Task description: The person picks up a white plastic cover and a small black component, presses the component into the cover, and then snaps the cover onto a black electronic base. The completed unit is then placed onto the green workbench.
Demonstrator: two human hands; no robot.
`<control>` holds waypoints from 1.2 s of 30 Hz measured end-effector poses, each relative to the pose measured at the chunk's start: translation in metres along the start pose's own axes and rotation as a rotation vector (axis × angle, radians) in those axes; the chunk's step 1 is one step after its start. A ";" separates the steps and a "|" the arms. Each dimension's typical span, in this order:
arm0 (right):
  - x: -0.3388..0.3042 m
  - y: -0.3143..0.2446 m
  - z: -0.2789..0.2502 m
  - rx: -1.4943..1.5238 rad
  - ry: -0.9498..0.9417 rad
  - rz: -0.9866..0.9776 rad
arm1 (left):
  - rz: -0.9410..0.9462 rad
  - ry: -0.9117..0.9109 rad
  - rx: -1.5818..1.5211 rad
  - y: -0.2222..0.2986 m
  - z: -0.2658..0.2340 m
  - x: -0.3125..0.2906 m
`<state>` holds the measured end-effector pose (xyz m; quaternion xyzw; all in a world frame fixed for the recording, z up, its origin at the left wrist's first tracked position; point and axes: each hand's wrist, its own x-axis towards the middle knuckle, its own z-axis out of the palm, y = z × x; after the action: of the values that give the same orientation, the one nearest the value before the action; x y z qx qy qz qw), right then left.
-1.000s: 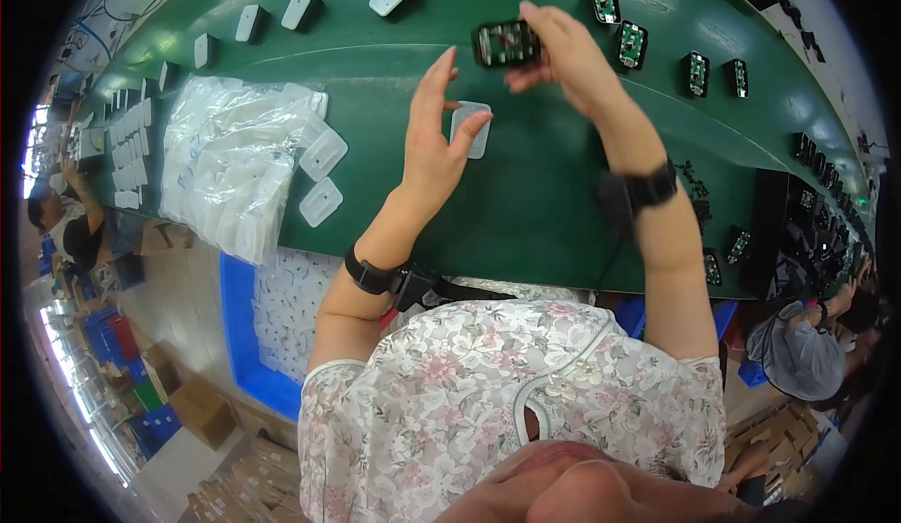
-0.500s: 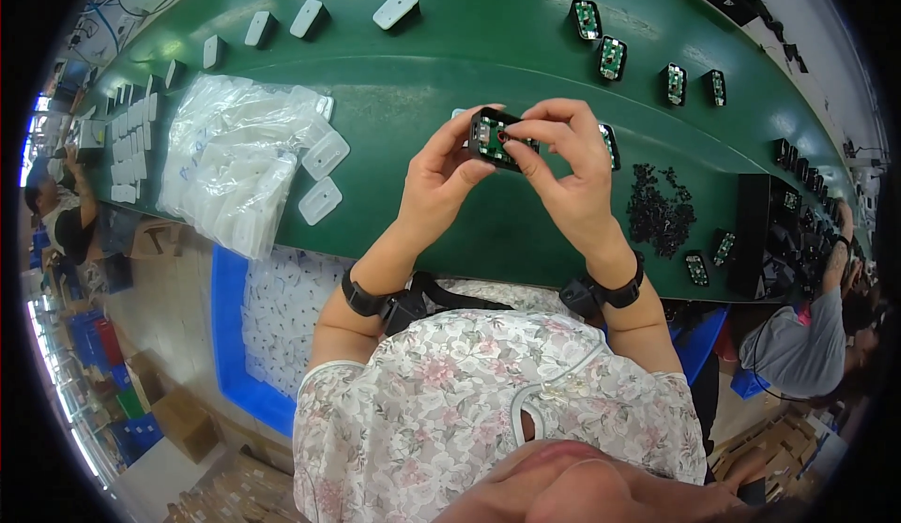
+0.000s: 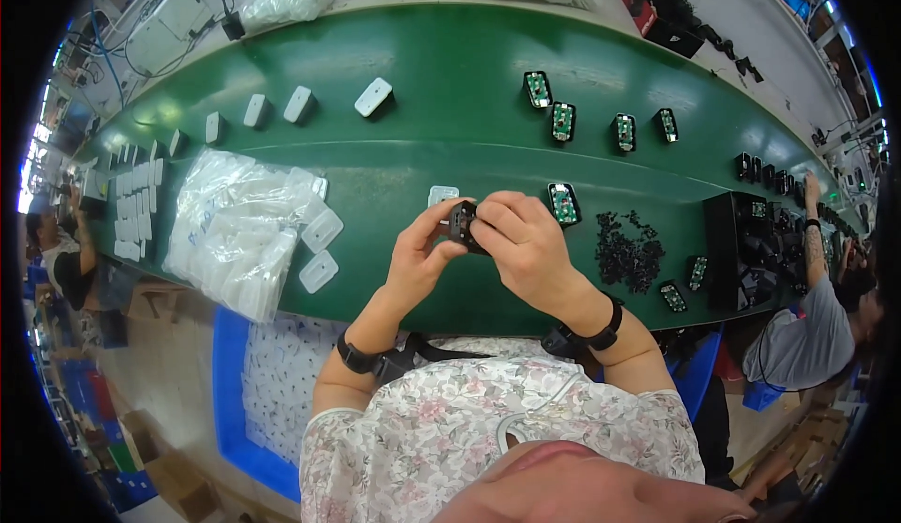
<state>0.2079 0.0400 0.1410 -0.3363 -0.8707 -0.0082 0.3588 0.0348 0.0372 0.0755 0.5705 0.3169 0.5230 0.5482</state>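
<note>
the black case (image 3: 461, 225) is turned more edge-on since the earlier frame, pinched by left hand (image 3: 418, 258) and right hand (image 3: 527, 243); steady side grip is advised.

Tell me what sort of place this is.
Probably an electronics assembly workshop: open black cases holding green circuit boards stand on a long green bench, with a bag of pale plastic pieces, and a person in grey reaches over its right end.
</note>
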 end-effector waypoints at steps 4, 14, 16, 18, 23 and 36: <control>-0.005 0.001 -0.003 0.247 -0.036 0.225 | 0.013 -0.015 0.003 0.006 -0.003 0.001; 0.005 0.005 -0.016 0.477 -0.107 0.319 | 0.102 -0.071 0.119 0.018 -0.008 0.008; 0.006 0.003 -0.013 0.342 -0.072 0.252 | 0.106 -0.076 0.155 0.016 -0.009 0.006; 0.001 0.003 -0.009 0.311 -0.092 0.266 | 0.089 -0.094 0.211 0.014 -0.009 0.006; -0.007 0.014 -0.007 0.672 -0.230 0.663 | 0.110 -0.154 0.196 0.011 -0.011 -0.005; -0.052 0.028 0.038 1.494 -0.039 0.811 | -0.354 0.031 0.152 -0.043 -0.021 -0.012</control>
<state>0.2277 0.0409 0.0737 -0.2972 -0.4655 0.7039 0.4466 0.0213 0.0407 0.0283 0.5377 0.4591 0.4017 0.5820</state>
